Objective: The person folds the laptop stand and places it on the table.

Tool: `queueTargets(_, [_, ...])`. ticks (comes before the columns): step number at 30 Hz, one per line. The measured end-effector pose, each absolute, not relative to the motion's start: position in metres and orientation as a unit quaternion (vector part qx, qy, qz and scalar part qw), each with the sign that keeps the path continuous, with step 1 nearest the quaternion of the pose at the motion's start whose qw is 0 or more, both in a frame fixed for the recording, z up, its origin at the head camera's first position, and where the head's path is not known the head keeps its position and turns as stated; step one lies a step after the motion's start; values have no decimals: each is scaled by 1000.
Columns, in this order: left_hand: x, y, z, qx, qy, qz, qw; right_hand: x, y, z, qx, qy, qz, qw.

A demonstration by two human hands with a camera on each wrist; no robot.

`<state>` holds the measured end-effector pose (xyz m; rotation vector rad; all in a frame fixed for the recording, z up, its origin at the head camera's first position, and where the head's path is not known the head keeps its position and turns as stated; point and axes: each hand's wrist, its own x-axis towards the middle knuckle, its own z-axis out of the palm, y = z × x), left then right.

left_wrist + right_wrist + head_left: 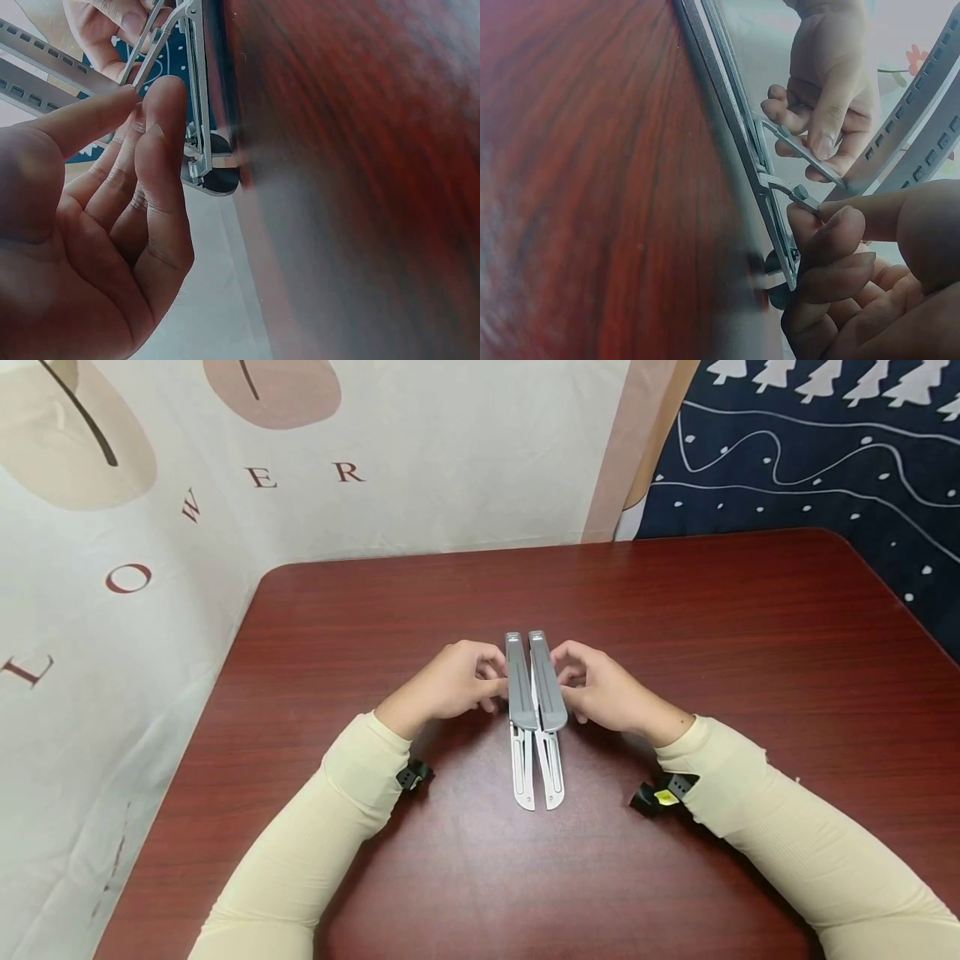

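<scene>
A folding laptop stand [547,693] in silver-grey metal stands in the middle of the table, its two upper arms raised above two slim base rails. From the left side my left hand [461,681] pinches one of its thin support struts between thumb and forefinger. My right hand [603,689] does likewise with the strut on the other side. Close up in the right wrist view, the struts join the rails to slotted arms [930,127], and the right thumb and fingers [840,232] meet at the near strut. Dark rubbery feet [221,180] show at the rail end.
The reddish-brown wooden table [375,610] reaches back to a pale lettered curtain [450,452]. A dark blue cloth with white trees [810,460] hangs at the far right. Black wrist cameras [663,795] hang below both cuffs.
</scene>
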<state>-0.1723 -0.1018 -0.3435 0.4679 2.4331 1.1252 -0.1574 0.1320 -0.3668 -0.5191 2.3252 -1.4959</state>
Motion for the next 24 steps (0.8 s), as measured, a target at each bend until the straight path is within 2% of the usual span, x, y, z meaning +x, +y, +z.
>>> queueTargets(24, [-172, -102, -343, 163, 872, 399, 232, -158, 131, -368, -185, 817, -518, 174])
